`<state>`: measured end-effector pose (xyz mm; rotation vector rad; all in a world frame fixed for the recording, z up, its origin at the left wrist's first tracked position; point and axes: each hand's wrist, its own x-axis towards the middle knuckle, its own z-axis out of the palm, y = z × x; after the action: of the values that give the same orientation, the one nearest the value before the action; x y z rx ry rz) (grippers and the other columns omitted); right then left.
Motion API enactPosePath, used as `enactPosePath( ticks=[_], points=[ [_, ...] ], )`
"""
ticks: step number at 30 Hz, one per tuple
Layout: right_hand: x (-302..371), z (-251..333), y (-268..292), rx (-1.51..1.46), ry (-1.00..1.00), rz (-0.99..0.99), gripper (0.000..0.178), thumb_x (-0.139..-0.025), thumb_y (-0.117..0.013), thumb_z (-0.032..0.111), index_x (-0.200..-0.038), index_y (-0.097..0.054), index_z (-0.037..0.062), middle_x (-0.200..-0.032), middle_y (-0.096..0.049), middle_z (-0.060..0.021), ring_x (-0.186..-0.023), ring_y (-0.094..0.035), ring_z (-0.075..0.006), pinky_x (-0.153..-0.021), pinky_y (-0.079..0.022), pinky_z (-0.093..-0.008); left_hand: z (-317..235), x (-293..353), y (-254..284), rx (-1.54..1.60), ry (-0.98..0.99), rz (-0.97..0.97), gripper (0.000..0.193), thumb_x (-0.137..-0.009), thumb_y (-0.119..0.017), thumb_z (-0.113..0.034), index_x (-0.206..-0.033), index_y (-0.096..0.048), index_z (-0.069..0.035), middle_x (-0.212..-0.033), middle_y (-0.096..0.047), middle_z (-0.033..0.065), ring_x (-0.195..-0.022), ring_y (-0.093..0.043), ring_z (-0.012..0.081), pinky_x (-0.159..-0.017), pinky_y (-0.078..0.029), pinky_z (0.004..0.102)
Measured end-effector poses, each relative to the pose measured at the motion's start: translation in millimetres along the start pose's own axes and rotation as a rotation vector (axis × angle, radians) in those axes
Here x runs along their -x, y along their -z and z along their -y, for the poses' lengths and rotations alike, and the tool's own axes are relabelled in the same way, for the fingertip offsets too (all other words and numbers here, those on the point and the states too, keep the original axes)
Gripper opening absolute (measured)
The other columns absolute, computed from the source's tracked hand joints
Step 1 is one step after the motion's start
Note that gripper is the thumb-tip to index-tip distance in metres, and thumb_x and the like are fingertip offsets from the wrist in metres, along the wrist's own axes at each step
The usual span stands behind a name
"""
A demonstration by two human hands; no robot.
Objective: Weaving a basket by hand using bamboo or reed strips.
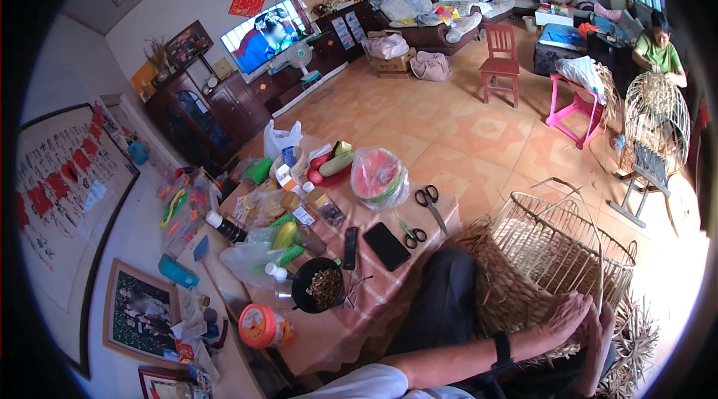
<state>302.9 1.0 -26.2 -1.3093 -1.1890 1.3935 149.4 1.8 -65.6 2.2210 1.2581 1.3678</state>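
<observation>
A half-woven straw basket rests against my legs, its lower wall plaited and its bare frame ribs showing above. My left hand, with a dark band on the wrist, reaches across the basket's near side. Against it, palm to palm, is my right hand, fingers stretched upward. A long straw strand rises from between the hands and arches over the basket's rim. Both hands look closed on this strand; its lower end is hidden by them. Loose straw bristles out beside my right hand.
Left of my knee, a cluttered table bears scissors, a phone, a black bowl and a wrapped watermelon. Far right, a person in green works on another basket. A pink stool and red chair stand beyond.
</observation>
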Motion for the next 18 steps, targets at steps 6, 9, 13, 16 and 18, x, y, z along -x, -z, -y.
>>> enactPosePath(
  ticks=[6, 9, 13, 16, 18],
  points=[
    [-11, 2, 27, 0.072, 0.051, -0.079, 0.019, -0.105, -0.060, 0.024, -0.100, -0.061, 0.0056, -0.081, -0.057, 0.0026, -0.070, -0.053, -0.0067, -0.056, -0.042, -0.0248, -10, -3, 10, -0.323, 0.086, 0.037, 0.031, -0.079, -0.068, -0.019, -0.099, -0.052, -0.002, -0.086, -0.058, 0.0130, -0.086, -0.058, 0.0339, -0.078, -0.047, 0.0447],
    [-2, -57, 23, 0.214, 0.320, -0.317, 0.023, -0.104, -0.061, 0.026, -0.098, -0.060, 0.0039, -0.078, -0.055, 0.0025, -0.066, -0.056, -0.0086, -0.056, -0.048, -0.0238, -10, -12, 10, -0.115, 0.149, 0.046, 0.030, -0.080, -0.067, -0.023, -0.096, -0.051, -0.004, -0.087, -0.057, 0.0130, -0.086, -0.058, 0.0348, -0.076, -0.046, 0.0454],
    [23, -99, 39, -0.140, 0.144, -0.179, 0.037, -0.105, -0.062, 0.024, -0.127, -0.060, -0.0043, -0.113, -0.065, -0.0109, -0.096, -0.064, -0.0141, -0.079, -0.053, -0.0263, -19, -9, 18, -0.112, 0.095, 0.009, 0.023, -0.083, -0.065, -0.022, -0.092, -0.051, -0.006, -0.084, -0.057, 0.0125, -0.084, -0.058, 0.0338, -0.074, -0.046, 0.0443],
    [22, -65, 42, 0.092, 0.122, -0.011, 0.029, -0.103, -0.064, 0.022, -0.120, -0.060, -0.0009, -0.088, -0.066, -0.0036, -0.073, -0.064, -0.0099, -0.068, -0.054, -0.0251, -13, -7, 18, -0.244, 0.106, 0.035, 0.020, -0.084, -0.063, -0.021, -0.095, -0.055, -0.006, -0.085, -0.058, 0.0112, -0.084, -0.059, 0.0305, -0.073, -0.046, 0.0422],
    [9, -49, 46, -0.068, 0.142, -0.214, 0.021, -0.103, -0.062, 0.023, -0.093, -0.056, 0.0058, -0.064, -0.052, 0.0002, -0.050, -0.055, -0.0102, -0.047, -0.044, -0.0243, -19, -5, 6, -0.291, 0.084, 0.095, 0.019, -0.086, -0.062, -0.020, -0.098, -0.058, -0.006, -0.087, -0.059, 0.0106, -0.085, -0.060, 0.0283, -0.073, -0.046, 0.0408]
  ],
)
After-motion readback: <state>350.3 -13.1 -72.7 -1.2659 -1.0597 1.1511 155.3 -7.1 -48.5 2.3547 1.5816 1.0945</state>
